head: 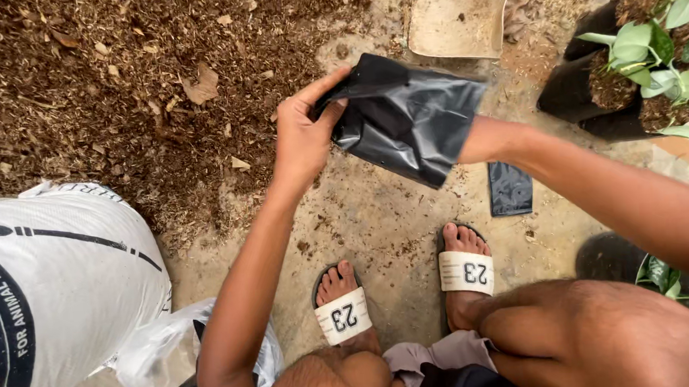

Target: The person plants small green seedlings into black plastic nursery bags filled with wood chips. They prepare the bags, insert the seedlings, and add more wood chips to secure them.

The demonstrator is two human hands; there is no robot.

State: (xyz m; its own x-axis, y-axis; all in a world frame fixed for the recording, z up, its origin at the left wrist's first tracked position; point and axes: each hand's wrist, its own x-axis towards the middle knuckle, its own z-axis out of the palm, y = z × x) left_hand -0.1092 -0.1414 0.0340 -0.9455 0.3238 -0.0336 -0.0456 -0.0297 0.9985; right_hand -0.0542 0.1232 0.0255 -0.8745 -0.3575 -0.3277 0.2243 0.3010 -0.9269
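Observation:
A black plastic grow bag [404, 118] is held above the ground in front of me. My left hand [303, 136] pinches its left edge with thumb and fingers. My right hand is hidden inside the bag; only the wrist and forearm [501, 140] show at the bag's mouth. A pile of brown soil mix with dry leaves [114, 80] covers the ground to the left and behind. My feet in white sandals [342, 313] rest on the dirt-strewn concrete below the bag.
A flat tan scoop [457, 15] lies at the top centre. Black bags with green-leaved plants [640, 72] stand at the right. A folded black bag [510, 187] lies on the ground. A white printed sack [40, 300] and a white plastic bag [159, 356] sit at the lower left.

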